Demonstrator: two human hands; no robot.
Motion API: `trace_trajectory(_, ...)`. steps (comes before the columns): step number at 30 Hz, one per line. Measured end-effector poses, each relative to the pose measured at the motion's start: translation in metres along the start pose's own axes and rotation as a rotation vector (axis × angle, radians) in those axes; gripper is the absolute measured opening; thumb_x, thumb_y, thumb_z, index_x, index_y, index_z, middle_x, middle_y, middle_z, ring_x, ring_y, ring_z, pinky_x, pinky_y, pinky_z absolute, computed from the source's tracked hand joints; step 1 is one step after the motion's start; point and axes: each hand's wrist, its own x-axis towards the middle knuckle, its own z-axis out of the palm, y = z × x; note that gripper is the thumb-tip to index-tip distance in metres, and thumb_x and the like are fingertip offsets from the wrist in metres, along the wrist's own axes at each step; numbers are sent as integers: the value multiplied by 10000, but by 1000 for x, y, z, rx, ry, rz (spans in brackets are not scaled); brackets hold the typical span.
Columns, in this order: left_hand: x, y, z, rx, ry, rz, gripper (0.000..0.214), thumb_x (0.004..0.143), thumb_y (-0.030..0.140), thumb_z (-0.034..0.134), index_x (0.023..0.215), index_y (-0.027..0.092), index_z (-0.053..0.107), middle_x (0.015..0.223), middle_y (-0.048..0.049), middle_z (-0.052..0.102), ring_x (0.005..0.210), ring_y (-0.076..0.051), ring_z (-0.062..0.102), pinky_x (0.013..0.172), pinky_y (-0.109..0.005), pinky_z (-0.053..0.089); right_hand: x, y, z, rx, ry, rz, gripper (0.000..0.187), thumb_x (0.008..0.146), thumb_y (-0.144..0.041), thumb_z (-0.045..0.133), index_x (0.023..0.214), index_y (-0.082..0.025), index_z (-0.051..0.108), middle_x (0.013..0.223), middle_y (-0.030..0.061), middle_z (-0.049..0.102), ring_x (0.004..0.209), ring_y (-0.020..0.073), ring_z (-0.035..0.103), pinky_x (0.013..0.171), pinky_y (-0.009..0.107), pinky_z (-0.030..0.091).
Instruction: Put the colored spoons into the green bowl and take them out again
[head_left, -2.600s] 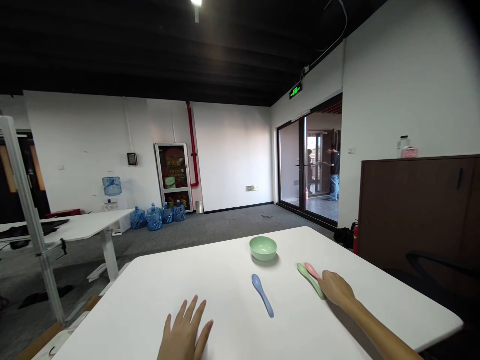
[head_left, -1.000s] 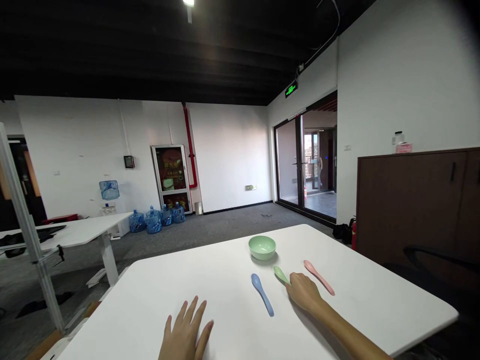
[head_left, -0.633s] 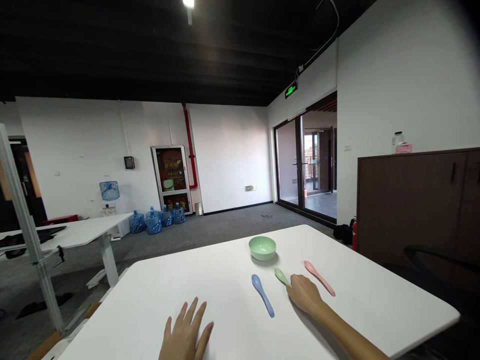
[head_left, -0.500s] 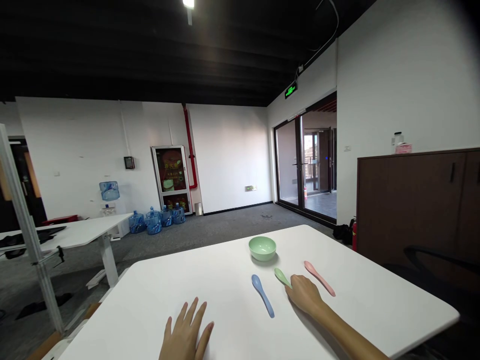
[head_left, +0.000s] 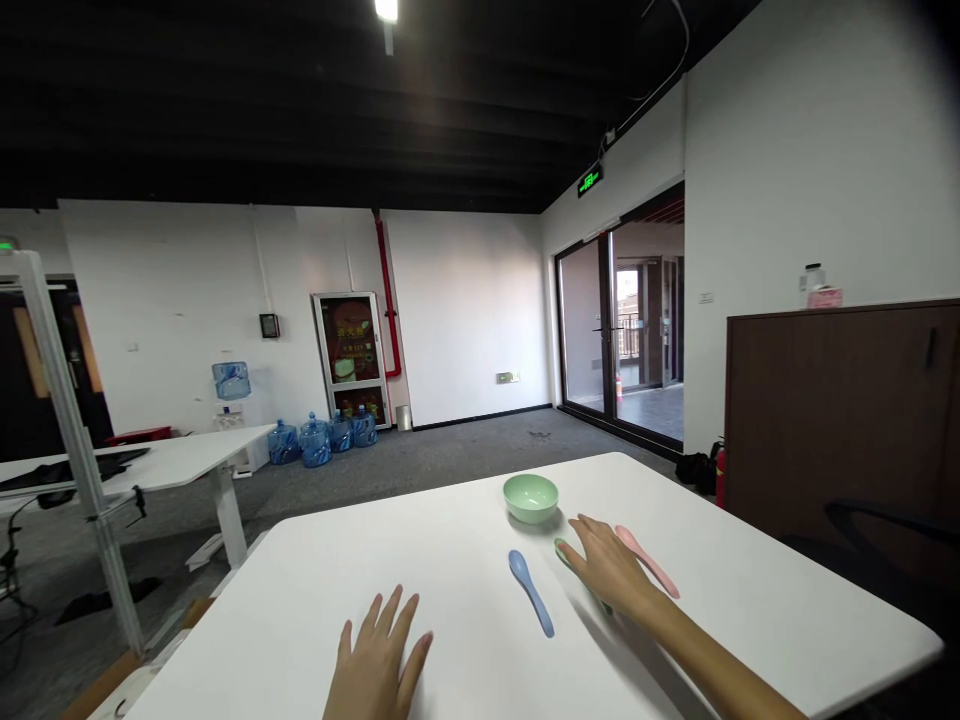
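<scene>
**Green spoon under an open right hand, on a white surface**

**Item.** Green spoon (head_left: 560,547), lower centre-right of the frame, lying flat on the surface (head_left: 442,560). It sits between a blue spoon (head_left: 531,592) on its left and a pink spoon (head_left: 648,563) on its right, just below a bowl (head_left: 531,497). Only the scoop end shows clearly, poking out past the fingertips. A sliver of handle seems to show beneath the wrist, and the rest is covered.

**Handling (judged).**
- It looks like moulded plastic, so probably light, stiff and not fragile.
- The finish is smooth and so is the top it lies on, so it is likely to skid if pushed rather than pinched.
- It lies low, with little edge to get under.
- The best hold would seem to be mid-handle, thumb and forefinger on its two sides, clear of the scoop end.

**Right hand** (head_left: 609,568). It enters from the lower right with the forearm slanting up and left. The palm is down, and the fingers are straight and fanned over the spoon, pointing towards the bowl. The grip is released, with no finger curled round anything. Whether the palm presses on the spoon or only hovers over it cannot be told.

**Left hand** (head_left: 379,665). At bottom centre, palm down and flat on the surface, fingers spread and pointing up-frame. The grip is released and holds nothing, well apart from the spoons
</scene>
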Motion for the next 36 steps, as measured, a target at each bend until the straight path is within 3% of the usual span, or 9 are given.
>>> trace_trajectory(3, 3, 1, -1, -13, 23, -9, 538, 1019, 416, 369, 1514, 294, 541, 1633, -75, 493, 1533, -343, 418, 1208, -639, 383, 4, -6, -3, 0, -31, -30, 688, 1025, -532, 367, 1607, -169, 414, 1725, 146, 298, 1603, 337, 233, 1193, 487, 363)
trace_trajectory(6, 5, 1, -3, -25, 52, -11, 531, 1017, 408, 376, 1505, 294, 553, 1622, -85, 510, 1525, -344, 431, 1202, -643, 390, 4, -10, -1, 19, -72, -50, 754, 1022, -599, 346, 1654, -190, 335, 1754, 115, 206, 1630, 330, 135, 1252, 541, 288)
trace_trajectory(11, 2, 3, -9, 0, 27, -30, 533, 1021, 396, 370, 1512, 286, 545, 1632, -78, 498, 1531, -343, 419, 1207, -619, 397, -6, -12, 3, 13, -140, -39, 755, 1016, -611, 353, 1665, -225, 325, 1756, 88, 177, 1633, 324, 110, 1289, 569, 199)
trace_trajectory(21, -1, 3, -3, -28, 49, -43, 532, 1020, 405, 372, 1504, 284, 556, 1624, -80, 509, 1527, -354, 424, 1199, -637, 402, -16, -8, 2, 10, -144, -47, 773, 1015, -646, 329, 1649, -206, 366, 1742, 92, 237, 1629, 304, 149, 1309, 523, 189)
trace_trajectory(36, 0, 5, 3, -49, 112, -34, 511, 1013, 416, 399, 1480, 316, 581, 1604, -78, 542, 1512, -342, 453, 1192, -631, 414, -18, -7, 5, 60, -149, -52, 785, 1007, -659, 330, 1629, -187, 408, 1731, 107, 273, 1622, 331, 173, 1294, 547, 228)
